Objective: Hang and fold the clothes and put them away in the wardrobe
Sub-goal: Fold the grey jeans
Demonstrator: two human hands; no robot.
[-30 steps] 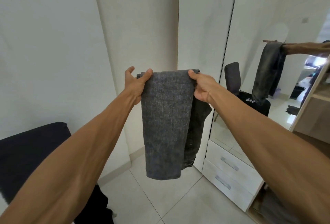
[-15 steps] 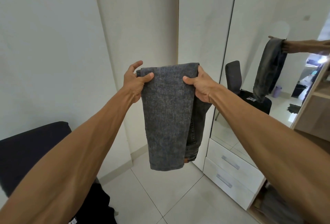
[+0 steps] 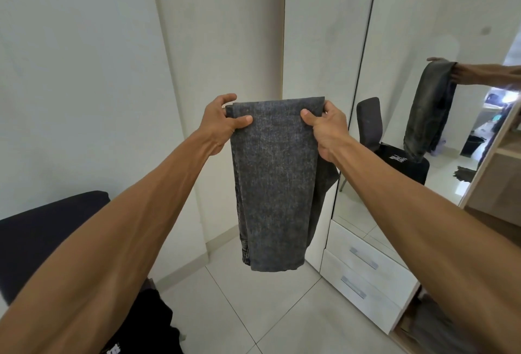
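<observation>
A pair of dark grey jeans (image 3: 275, 184), folded over lengthwise, hangs in the air at arm's length in front of me. My left hand (image 3: 221, 121) grips the top left corner of the fold, thumb on the front. My right hand (image 3: 324, 128) grips the top right corner the same way. The lower end of the jeans dangles above the tiled floor. The wardrobe (image 3: 366, 269) stands to the right, with a mirrored door and two white drawers below.
A dark chair (image 3: 42, 241) sits at the lower left with a black garment (image 3: 152, 322) draped below it. An open wooden wardrobe compartment (image 3: 501, 179) shows at the right edge. The mirror reflects my arm, the jeans and a chair.
The jeans hang squarer than before, with the back layer now drawn more behind the front one. Both hands keep their grip at the top corners.
</observation>
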